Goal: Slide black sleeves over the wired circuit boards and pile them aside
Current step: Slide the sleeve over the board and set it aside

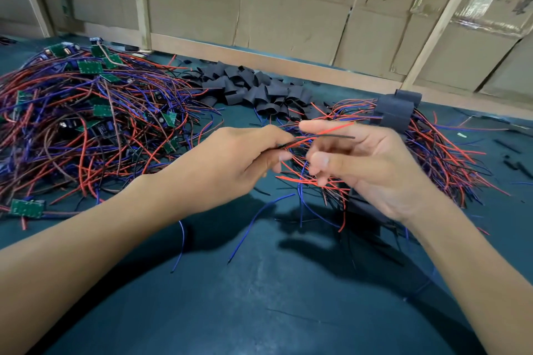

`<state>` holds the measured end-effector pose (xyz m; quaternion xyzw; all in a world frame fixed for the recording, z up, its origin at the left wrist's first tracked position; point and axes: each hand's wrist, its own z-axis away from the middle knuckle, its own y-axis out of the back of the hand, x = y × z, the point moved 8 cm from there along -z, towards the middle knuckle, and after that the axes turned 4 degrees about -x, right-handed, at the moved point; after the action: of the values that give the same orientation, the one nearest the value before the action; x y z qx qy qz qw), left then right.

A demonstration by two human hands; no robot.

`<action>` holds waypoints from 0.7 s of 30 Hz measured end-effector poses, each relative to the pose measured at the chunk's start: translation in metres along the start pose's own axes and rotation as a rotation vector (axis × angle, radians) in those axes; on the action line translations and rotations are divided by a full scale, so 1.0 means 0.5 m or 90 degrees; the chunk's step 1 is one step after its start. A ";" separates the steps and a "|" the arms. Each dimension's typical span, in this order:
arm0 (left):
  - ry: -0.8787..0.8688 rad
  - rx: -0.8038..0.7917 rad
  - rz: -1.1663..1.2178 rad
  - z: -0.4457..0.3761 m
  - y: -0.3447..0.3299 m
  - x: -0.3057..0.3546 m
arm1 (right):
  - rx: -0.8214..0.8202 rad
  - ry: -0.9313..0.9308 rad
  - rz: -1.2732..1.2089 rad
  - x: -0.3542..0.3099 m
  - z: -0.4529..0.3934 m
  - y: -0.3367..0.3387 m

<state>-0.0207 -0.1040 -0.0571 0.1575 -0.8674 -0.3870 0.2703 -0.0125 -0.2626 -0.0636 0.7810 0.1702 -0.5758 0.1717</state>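
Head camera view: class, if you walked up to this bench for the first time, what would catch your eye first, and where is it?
First, the big tangle of red and blue wires with green circuit boards heaped at left. Behind the hands, at centre, lies a heap of black sleeves. In front, the left hand pinches a few wire ends while the right hand, fingers spread, touches them.

Matt black sleeves [253, 86]; glossy plastic-coated wires [86, 112]; matt teal mat [259, 297]; creased cardboard wall [288, 23].
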 end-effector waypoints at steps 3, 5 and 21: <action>-0.012 0.001 -0.008 0.000 -0.005 0.005 | 0.054 0.028 -0.015 0.013 -0.006 -0.016; 0.007 -0.015 -0.027 -0.001 -0.010 -0.005 | 0.109 0.073 -0.063 0.006 -0.008 -0.011; 0.048 -0.094 -0.116 -0.020 -0.018 0.021 | 0.085 0.039 0.181 0.029 0.001 -0.044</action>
<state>-0.0226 -0.1207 -0.0550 0.2293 -0.8079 -0.4667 0.2771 -0.0192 -0.2423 -0.0793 0.8239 0.0247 -0.5319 0.1941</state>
